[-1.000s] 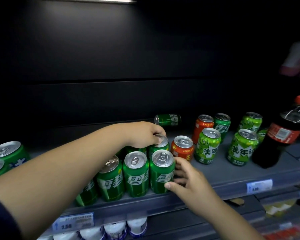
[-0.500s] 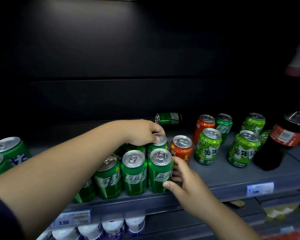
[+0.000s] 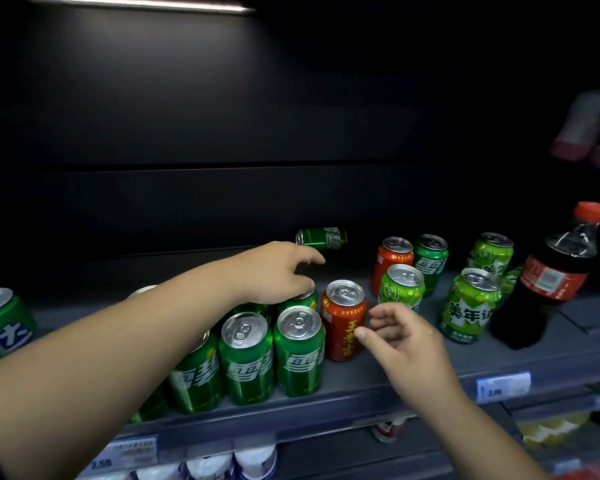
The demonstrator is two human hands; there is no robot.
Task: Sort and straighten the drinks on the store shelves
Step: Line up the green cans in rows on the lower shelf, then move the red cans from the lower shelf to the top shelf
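Red metal among green: the red can (image 3: pixel 343 323) stands upright on the shelf (image 3: pixel 413 375), close against the right side of the block of green cans (image 3: pixel 298 351), so it looks like the stray to sort out. The right hand (image 3: pixel 402 336) hangs just beside it, fingers loosely curled and holding nothing, thumb tip at the can's wall; whether it touches I cannot tell. A sound grasp would wrap the can's middle and lift straight up before going sideways, since dragging it could rock the neighbouring green cans. The left hand (image 3: pixel 278 271) reaches over the block's back row, likewise empty with relaxed fingers, toward the tipped green can (image 3: pixel 321 239) lying on its side by the dark back wall (image 3: pixel 291 150); that one probably needs standing up too. Open shelf lies right of the red can and in front of it, up to the front lip with its price tag (image 3: pixel 503 384). Further right stand a second red can (image 3: pixel 392 261), light-green cans (image 3: pixel 470 306) and a cola bottle (image 3: pixel 548 282).
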